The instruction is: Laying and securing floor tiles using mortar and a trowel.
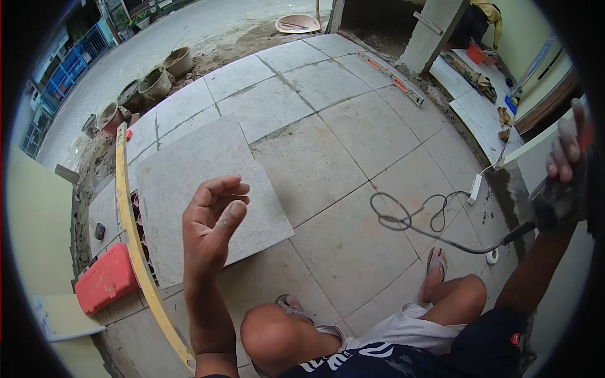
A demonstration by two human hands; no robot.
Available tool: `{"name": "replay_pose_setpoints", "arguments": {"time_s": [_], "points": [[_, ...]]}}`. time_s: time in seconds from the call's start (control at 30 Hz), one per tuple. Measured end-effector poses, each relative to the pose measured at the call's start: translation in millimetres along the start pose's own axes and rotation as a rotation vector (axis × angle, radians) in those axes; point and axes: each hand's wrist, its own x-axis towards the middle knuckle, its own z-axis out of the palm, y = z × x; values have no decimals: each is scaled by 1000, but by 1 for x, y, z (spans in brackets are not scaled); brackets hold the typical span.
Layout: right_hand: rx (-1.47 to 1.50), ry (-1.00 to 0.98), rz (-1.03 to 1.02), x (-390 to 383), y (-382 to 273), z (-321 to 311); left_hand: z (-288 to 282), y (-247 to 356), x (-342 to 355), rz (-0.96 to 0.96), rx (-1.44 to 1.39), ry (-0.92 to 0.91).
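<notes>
My left hand (217, 217) is raised over a loose grey floor tile (208, 170), its fingers loosely bent, thumb apart, and nothing in it. The large tile lies askew on the floor, a notch showing along its right side. At the right rim my right hand (564, 151) grips a dark corded power tool (554, 201); the picture's edge cuts it off, so its exact kind is hard to make out. Its black cord (460, 244) loops over the tiles to a white power strip (476, 189).
A yellow straightedge (129, 214) runs along the left, beside a red case (106, 279). A spirit level (391, 79) lies at the far right, and a tape roll (492, 256) near my foot. Buckets (154, 85) line the far-left edge. Another person (485, 22) bends beyond the pillar (432, 38).
</notes>
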Motion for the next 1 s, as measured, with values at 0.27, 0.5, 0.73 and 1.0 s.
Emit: {"name": "replay_pose_setpoints", "arguments": {"time_s": [0.27, 0.5, 0.73, 1.0], "points": [[159, 155, 847, 36, 160, 218, -51, -36, -51, -249, -168, -128], [145, -17, 705, -11, 229, 275, -37, -52, -86, -322, -246, -120], [416, -312, 692, -49, 263, 347, -28, -91, -133, -86, -875, 10], [667, -327, 765, -79, 297, 355, -12, -79, -143, -95, -791, 237]]}}
